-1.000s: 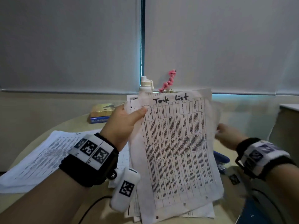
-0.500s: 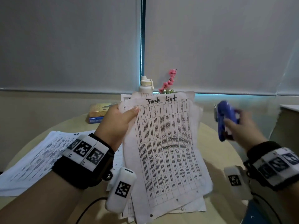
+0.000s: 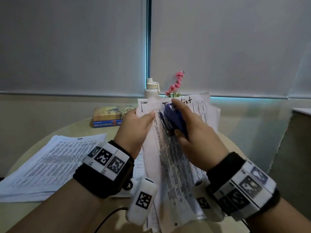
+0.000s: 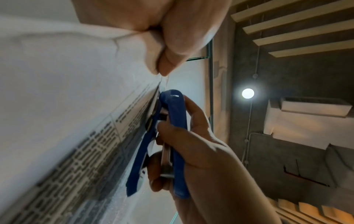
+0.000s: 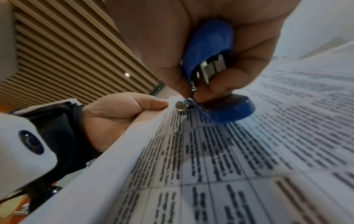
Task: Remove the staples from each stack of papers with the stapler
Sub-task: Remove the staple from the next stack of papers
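I hold a stapled stack of printed papers [image 3: 175, 158] upright over the table, headed by a handwritten title. My left hand [image 3: 134, 126] pinches its top left corner between thumb and fingers [image 4: 168, 50]. My right hand [image 3: 193, 137] grips a blue stapler [image 3: 175, 120] and holds it against the sheet just right of that corner. In the right wrist view the stapler [image 5: 208, 50] has its metal end down on the paper [image 5: 220, 166] beside my left thumb [image 5: 151, 104]. The left wrist view shows the stapler [image 4: 172, 136] edge-on along the page [image 4: 76, 121]. The staple itself is not visible.
A second pile of printed sheets [image 3: 50, 162] lies on the round table [image 3: 28, 212] at the left. Two books [image 3: 109, 116] are stacked at the back, beside a white bottle [image 3: 151, 89] and a pink flower sprig [image 3: 176, 83]. A grey cabinet [image 3: 296, 148] stands at the right.
My right hand picked the blue stapler up from the table at the right, lifted it and brought it left onto the top of the papers. My left hand kept its pinch on the corner.
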`<control>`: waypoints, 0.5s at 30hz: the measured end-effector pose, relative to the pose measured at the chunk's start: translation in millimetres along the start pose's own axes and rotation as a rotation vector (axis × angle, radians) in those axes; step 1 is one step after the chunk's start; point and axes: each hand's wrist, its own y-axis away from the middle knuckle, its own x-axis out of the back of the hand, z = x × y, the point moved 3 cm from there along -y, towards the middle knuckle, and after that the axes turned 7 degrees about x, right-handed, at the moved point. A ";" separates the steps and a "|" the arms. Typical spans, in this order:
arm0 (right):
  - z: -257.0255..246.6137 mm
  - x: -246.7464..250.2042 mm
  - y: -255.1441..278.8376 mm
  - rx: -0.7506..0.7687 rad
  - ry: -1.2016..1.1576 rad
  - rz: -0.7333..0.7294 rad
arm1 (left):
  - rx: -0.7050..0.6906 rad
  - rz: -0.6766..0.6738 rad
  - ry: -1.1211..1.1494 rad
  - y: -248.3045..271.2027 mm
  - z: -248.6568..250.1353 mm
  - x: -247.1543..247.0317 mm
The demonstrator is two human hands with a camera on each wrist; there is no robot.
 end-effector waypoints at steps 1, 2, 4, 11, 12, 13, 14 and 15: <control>-0.1 -1.8 -1.1 -0.001 0.006 0.015 | 0.004 -0.002 0.002 0.3 -0.4 -0.6; -0.2 -3.4 -2.0 0.001 0.016 0.024 | 0.012 -0.003 0.000 0.5 -1.3 -1.0; -1.1 -6.1 -3.2 0.016 0.031 0.038 | 0.023 0.002 -0.004 1.2 -1.9 -1.0; -7.1 -5.6 -3.9 0.050 0.077 0.022 | 0.041 -0.022 -0.055 2.1 3.0 0.7; -5.5 -7.3 -4.8 0.030 0.011 0.038 | 0.034 -0.016 -0.062 2.8 3.7 0.2; -4.9 -8.9 -5.7 -0.001 -0.073 0.058 | 0.023 -0.010 -0.068 3.7 4.8 -1.0; -4.3 -10.8 -5.9 -0.029 -0.119 0.073 | 0.016 -0.005 -0.075 4.6 5.7 -2.3; -5.8 -12.4 -6.2 -0.030 -0.107 0.090 | 0.014 -0.008 -0.082 5.7 6.5 -3.8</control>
